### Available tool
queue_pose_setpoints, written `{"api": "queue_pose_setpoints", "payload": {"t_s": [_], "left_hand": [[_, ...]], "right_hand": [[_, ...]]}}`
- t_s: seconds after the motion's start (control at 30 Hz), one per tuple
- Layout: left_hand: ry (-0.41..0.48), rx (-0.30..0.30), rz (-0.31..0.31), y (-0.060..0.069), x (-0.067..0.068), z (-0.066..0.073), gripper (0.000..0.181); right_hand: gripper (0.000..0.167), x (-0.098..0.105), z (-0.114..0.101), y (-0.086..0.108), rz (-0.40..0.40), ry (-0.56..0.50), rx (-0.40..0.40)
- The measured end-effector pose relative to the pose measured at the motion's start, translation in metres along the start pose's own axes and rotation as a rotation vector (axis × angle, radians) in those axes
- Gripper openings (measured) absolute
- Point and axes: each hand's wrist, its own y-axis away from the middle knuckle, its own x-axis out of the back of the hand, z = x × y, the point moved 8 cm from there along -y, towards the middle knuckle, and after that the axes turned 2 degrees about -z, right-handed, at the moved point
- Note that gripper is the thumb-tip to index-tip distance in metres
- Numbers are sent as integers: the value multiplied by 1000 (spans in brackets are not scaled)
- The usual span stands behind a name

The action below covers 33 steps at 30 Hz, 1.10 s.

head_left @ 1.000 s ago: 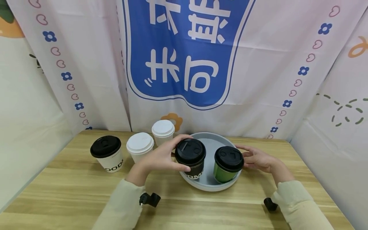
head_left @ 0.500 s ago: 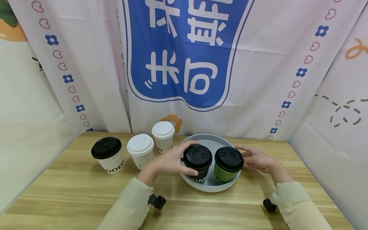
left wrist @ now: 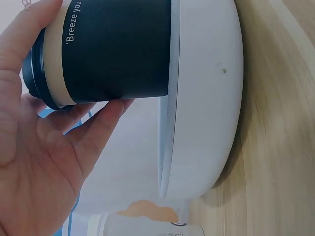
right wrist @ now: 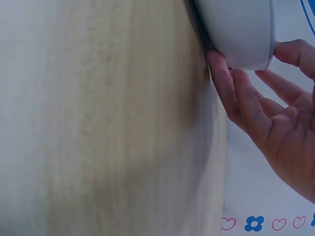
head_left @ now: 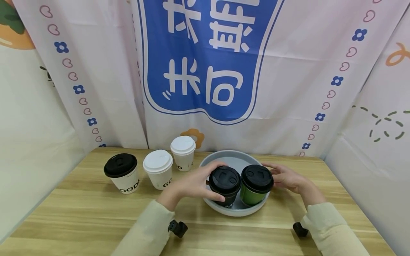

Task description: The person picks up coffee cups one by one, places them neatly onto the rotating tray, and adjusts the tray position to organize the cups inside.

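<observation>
My left hand (head_left: 192,183) grips a dark paper coffee cup (head_left: 225,181) with a black lid. The cup is upright inside a round grey tray (head_left: 235,159), beside a green paper cup (head_left: 252,195), also black-lidded. In the left wrist view, thumb and fingers hold opposite sides of the dark cup (left wrist: 118,54); the tray wall (left wrist: 202,113) hides its base. My right hand (head_left: 289,179) holds the tray's right edge. From the right wrist, the thumb sits at the rim of the tray (right wrist: 241,34) and fingertips touch its lower side.
Left of the tray, a white cup with a black lid (head_left: 121,174) and two white-lidded cups, one nearer (head_left: 158,169) and one farther back (head_left: 183,153), stand on the wooden table (head_left: 80,220). A printed cloth (head_left: 285,106) hangs behind the table.
The left hand has moved the dark cup rightward and slightly toward me inside the tray, close to the green cup. The right hand has stayed at the tray's edge.
</observation>
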Motion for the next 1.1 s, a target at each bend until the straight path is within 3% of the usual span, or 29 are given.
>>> {"api": "queue_pose_setpoints", "payload": {"t_s": [0.27, 0.53, 0.67, 0.9, 1.1], "left_hand": [[7, -24, -30, -1, -8, 8, 88], [74, -8, -54, 0, -13, 9, 87], [64, -9, -49, 1, -12, 10, 87], [31, 12, -55, 1, -14, 7, 93], [18, 34, -41, 5, -11, 7, 97]], "right_hand": [[75, -5, -2, 1, -10, 8, 8], [77, -6, -1, 4, -41, -1, 14], [77, -7, -2, 5, -27, 22, 8], [71, -4, -11, 17, 66, 286, 25], [68, -8, -17, 31, 31, 444, 139]]}}
